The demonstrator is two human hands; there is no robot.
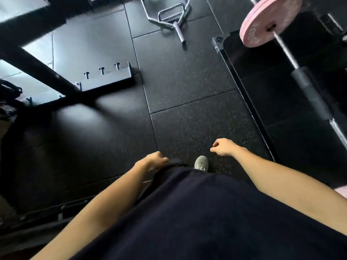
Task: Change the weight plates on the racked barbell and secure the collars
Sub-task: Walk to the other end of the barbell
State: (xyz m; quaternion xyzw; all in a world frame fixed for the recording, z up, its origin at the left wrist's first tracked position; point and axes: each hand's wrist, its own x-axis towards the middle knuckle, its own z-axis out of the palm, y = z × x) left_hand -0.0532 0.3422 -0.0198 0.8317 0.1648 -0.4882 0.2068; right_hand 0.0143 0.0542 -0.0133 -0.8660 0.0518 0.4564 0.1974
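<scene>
Both hands hang empty with loosely curled grips, left hand and right hand low centre; the pink plates sit on the barbell upper right, seemingly uncollared, awaiting removal.

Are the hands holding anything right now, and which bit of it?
Nothing is held. The left hand and right hand both hang loosely curled and empty over the floor, well away from the pink plates on the barbell.
</scene>
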